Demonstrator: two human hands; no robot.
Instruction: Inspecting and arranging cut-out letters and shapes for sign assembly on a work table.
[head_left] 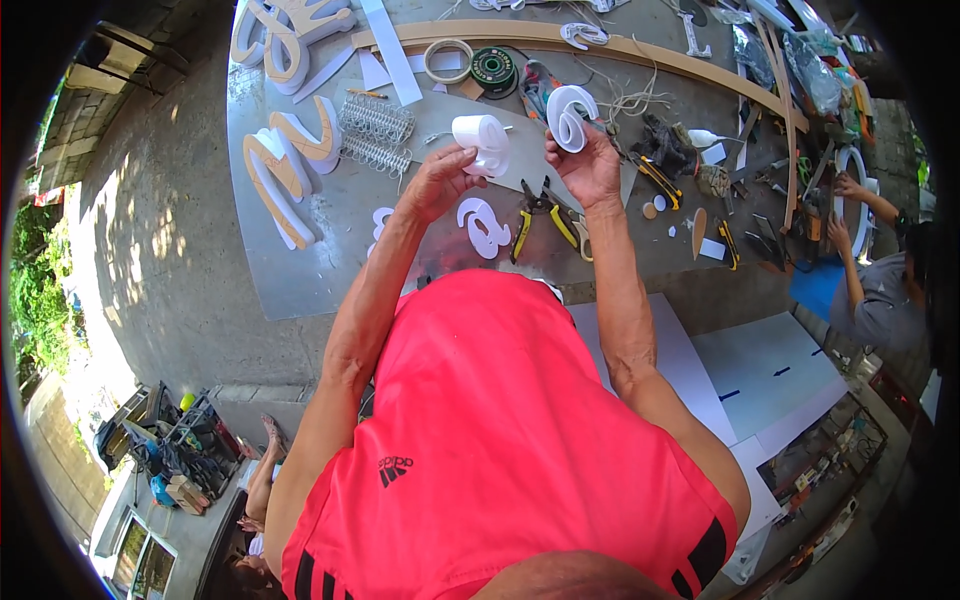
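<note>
While the left hand [442, 185] pinches the lower part of a curled white strip [478, 132] between thumb and fingers, the right hand [590, 168] grasps a white curl-shaped cut-out [571, 118] by its lower edge, its fingers bent behind it; both pieces are held up over the grey worktable [285, 285], near each other but apart. Below them on the tabletop lie a white looped cut-out [490, 240] and pliers with yellow-and-black handles [537, 205]. Farther off, a green spool [493, 68] bears pale lettering around its face, too small to copy reliably, just beside a tan tape roll [431, 62]. At the left are coiled wire [377, 123] and a wood-faced, white-sided letter shape [270, 185]; at the right lies a yellow-and-black utility knife [660, 180]. The person's red shirt [500, 390] carries a black printed emblem with lettering [396, 469], and black stripes mark its sides
</note>
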